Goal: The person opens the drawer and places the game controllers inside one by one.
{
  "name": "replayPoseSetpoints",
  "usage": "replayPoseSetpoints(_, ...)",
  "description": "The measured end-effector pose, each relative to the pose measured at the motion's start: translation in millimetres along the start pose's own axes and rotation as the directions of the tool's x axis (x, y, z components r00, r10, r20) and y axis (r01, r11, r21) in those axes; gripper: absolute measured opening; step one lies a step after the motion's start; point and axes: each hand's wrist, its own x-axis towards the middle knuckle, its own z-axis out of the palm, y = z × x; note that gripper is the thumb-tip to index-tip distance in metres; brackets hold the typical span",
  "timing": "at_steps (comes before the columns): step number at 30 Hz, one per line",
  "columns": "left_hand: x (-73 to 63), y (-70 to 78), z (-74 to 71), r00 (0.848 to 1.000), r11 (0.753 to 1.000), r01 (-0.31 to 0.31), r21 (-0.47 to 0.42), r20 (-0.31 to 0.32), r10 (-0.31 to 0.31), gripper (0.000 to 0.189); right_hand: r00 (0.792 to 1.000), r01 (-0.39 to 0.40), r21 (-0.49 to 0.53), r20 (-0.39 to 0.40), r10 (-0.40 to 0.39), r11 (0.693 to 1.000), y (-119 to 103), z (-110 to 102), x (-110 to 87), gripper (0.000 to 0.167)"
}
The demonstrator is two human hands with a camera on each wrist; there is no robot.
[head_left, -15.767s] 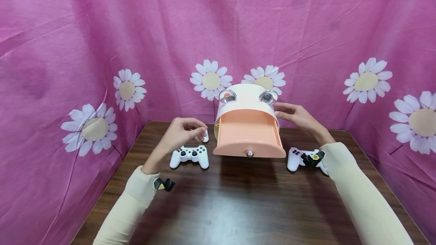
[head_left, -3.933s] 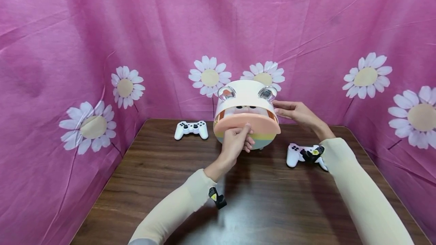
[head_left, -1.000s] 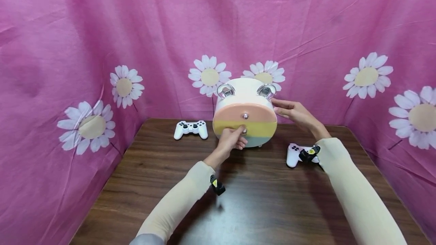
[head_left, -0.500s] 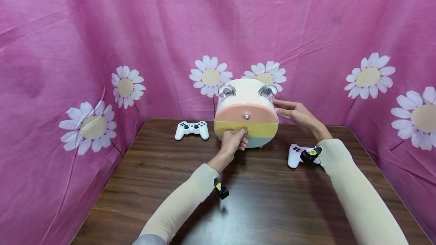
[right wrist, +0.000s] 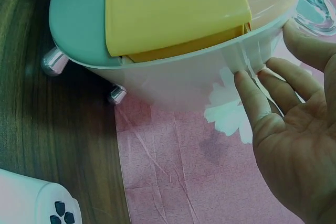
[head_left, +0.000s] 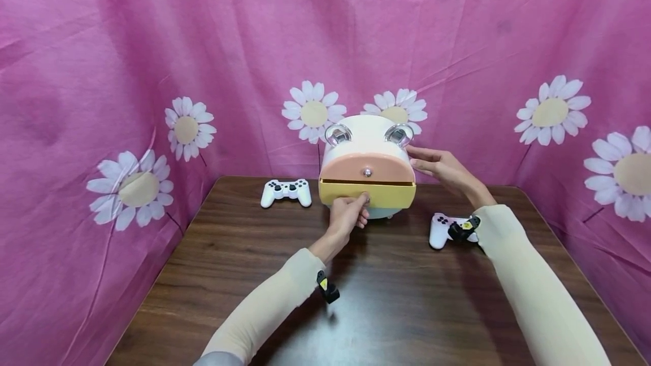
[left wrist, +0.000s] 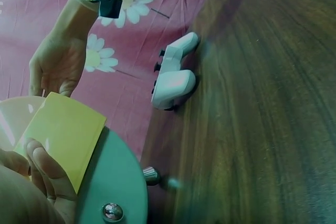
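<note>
A small round-fronted drawer box [head_left: 367, 131] with a white shell stands at the back of the table. Its front has a peach drawer [head_left: 348, 168] pushed in, a yellow drawer [head_left: 338, 192] pulled partway out, and a teal drawer [left wrist: 122, 169] below. My left hand [head_left: 344, 216] pinches the yellow drawer's knob, mostly hidden by the fingers. At the box's right side, my right hand [head_left: 445, 169] rests its fingertips against the white shell, fingers fairly straight, as the right wrist view [right wrist: 294, 124] confirms. The yellow drawer's inside is barely visible.
One white game controller [head_left: 286, 192] lies left of the box. Another controller [head_left: 438, 231] lies to the right, partly covered by the right wrist's camera. Behind the wooden table [head_left: 396, 298] hangs a pink cloth [head_left: 244, 44] with daisies.
The peach drawer, wide out earlier, went in, and one left-side controller left the table. Within the last half second, my left hand has drawn the yellow drawer outward. The right hand stays put.
</note>
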Motion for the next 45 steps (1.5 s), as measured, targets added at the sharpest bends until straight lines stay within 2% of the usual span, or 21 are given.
replayPoseSetpoints(6, -10.7, -2.7, -3.2, 1.000, 1.000, 0.000, 0.005, -0.009, 0.000, 0.034, 1.000, 0.003, -0.002, 0.001, -0.003, 1.000, 0, 0, 1.5, 0.067)
replayPoseSetpoints(14, -27.6, -8.2, -8.4, 1.000, 1.000, -0.022, 0.021, 0.019, 0.021, 0.042, 1.000, 0.007, -0.049, -0.004, -0.007, 0.999, -1, 0, -0.2, 0.067)
replayPoseSetpoints(29, -65.4, -12.0, -12.1, 1.000, 1.000, 0.026, 0.014, 0.014, -0.026, 0.042, 1.000, 0.004, -0.006, -0.002, -0.004, 1.000, -1, 1, 0.5, 0.067)
replayPoseSetpoints(34, -75.6, -14.9, -11.1, 1.000, 1.000, 0.026, 0.010, -0.007, -0.026, 0.037, 1.000, 0.017, -0.045, -0.014, -0.018, 0.999, -1, 0, 1.1, 0.066)
replayPoseSetpoints(41, -85.7, -19.0, -10.0, 0.999, 0.999, 0.022, -0.033, -0.022, -0.022, 0.031, 1.000, 0.008, 0.059, -0.004, -0.007, 0.998, 0, 1, 4.4, 0.067)
replayPoseSetpoints(45, -87.0, -20.4, -9.6, 0.999, 0.999, 0.021, -0.041, -0.025, -0.022, 0.032, 1.000, 0.001, 0.059, -0.012, -0.001, 0.998, 1, 1, 4.1, 0.067)
